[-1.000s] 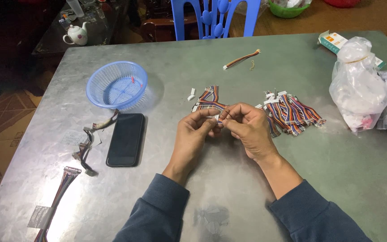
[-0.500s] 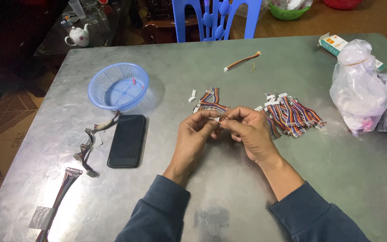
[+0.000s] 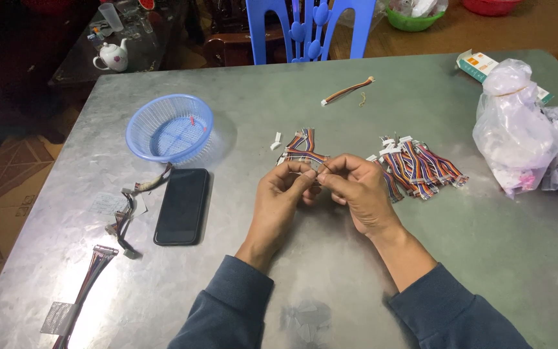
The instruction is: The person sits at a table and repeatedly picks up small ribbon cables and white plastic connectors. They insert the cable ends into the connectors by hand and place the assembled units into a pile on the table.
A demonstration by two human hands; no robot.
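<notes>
**Hands stay pinched on one small cable; almost nothing has shifted**

Since the earlier frames the scene is nearly unchanged. The left hand [image 3: 283,197] and right hand [image 3: 354,190] remain together at mid-table, fingertips closed from both sides on a small multicoloured ribbon cable [image 3: 310,169], held just above the metal table [image 3: 421,271]. A loose bunch of cables [image 3: 303,145] lies just beyond the hands, a larger pile [image 3: 421,168] to their right. The blue basket [image 3: 169,129] and black phone [image 3: 181,205] sit unmoved on the left, the plastic bag [image 3: 518,139] far right.
</notes>
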